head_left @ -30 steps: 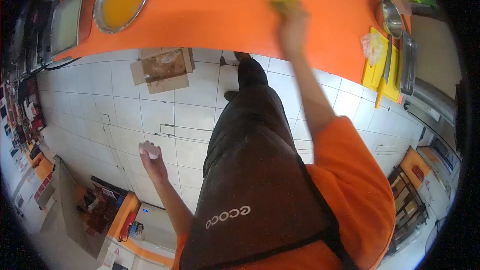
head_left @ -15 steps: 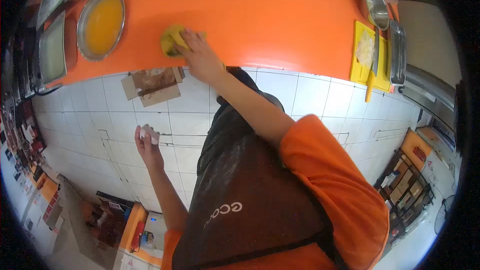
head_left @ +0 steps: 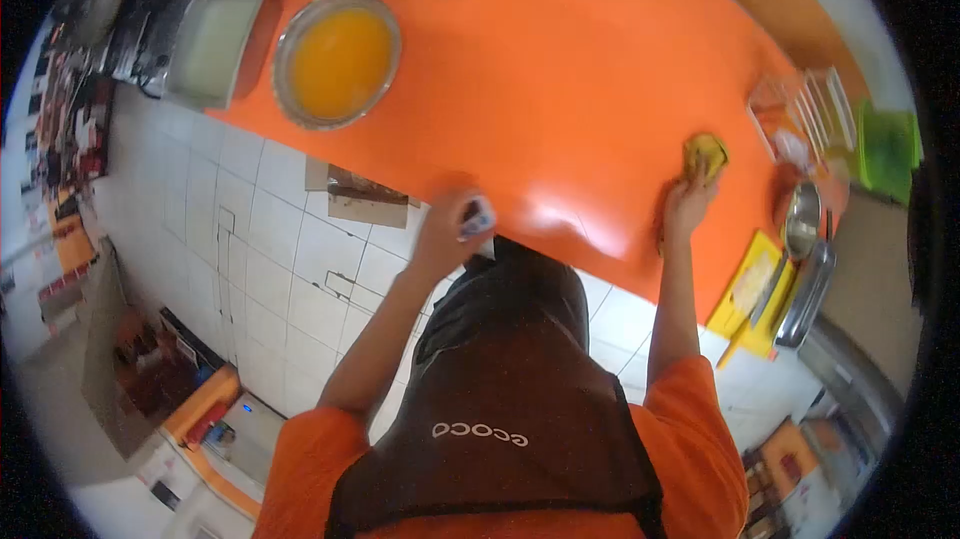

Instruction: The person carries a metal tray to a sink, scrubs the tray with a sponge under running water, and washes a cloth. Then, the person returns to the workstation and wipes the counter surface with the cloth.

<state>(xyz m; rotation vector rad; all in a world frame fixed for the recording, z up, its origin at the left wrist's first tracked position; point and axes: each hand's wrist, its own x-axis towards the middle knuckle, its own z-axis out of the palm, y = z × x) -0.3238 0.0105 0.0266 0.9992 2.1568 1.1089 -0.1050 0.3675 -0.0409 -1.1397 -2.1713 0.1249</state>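
My right hand [head_left: 686, 205] presses a crumpled yellow cloth [head_left: 706, 155] against the orange countertop [head_left: 560, 89], toward its right side. Close to the counter's front edge, my left hand [head_left: 447, 231] is closed around a small whitish object [head_left: 477, 217] with dark or bluish marks. Motion blur hides what kind of thing it is. To the left of my hands, a round bowl of orange-yellow liquid [head_left: 340, 64] rests on the counter.
At right, a yellow cutting board [head_left: 740, 311] carries pale chopped food and a knife [head_left: 768, 289]. Beside it are a metal bowl [head_left: 803, 219], a metal tray [head_left: 806, 297], a wire rack [head_left: 800, 114] and a green container [head_left: 888, 144]. A rectangular container [head_left: 215, 44] stands left; cardboard [head_left: 365, 207] lies below.
My right hand has swept the yellow cloth from the counter's left part to its right part. My left hand has risen from over the floor to the counter edge, still holding the whitish object.
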